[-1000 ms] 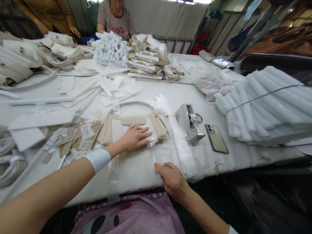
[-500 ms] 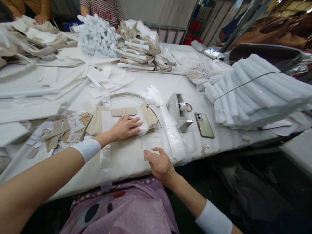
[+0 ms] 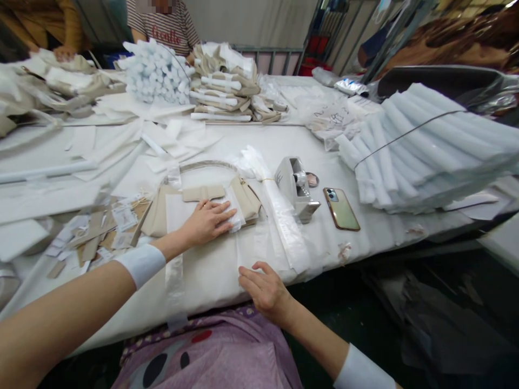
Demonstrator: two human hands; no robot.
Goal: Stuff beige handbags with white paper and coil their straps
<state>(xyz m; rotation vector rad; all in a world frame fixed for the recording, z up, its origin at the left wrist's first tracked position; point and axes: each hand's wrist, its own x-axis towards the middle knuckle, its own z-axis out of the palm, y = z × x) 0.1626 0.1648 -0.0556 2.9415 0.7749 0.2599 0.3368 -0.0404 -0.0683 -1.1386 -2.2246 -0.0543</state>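
Note:
A beige handbag [image 3: 156, 216] lies on the table in front of me, its strap [image 3: 211, 165] arching away behind it. White sheet material [image 3: 174, 210] covers part of its front, below a beige flap [image 3: 203, 193]. My left hand [image 3: 208, 221] rests flat on the sheet and the bag, fingers spread. Closer to the table's front edge is my right hand [image 3: 265, 289], with its fingers loosely bent and apart. Clear plastic [image 3: 253, 243] lies just beyond its fingertips; whether they touch it I cannot tell. A clear strip [image 3: 174, 275] hangs over the edge left of it.
Right of the bag lie tied plastic bags [image 3: 279, 208], a tape dispenser [image 3: 298, 189] and a phone [image 3: 341, 209]. A bundle of white foam tubes [image 3: 438, 146] stands farther right. Tags [image 3: 93, 227] are scattered left. Stacked bags [image 3: 223, 89] and two people are across the table.
The view has tilted slightly, so the table sits a little lower in the picture. Both hands keep nearly the same places relative to the handbag.

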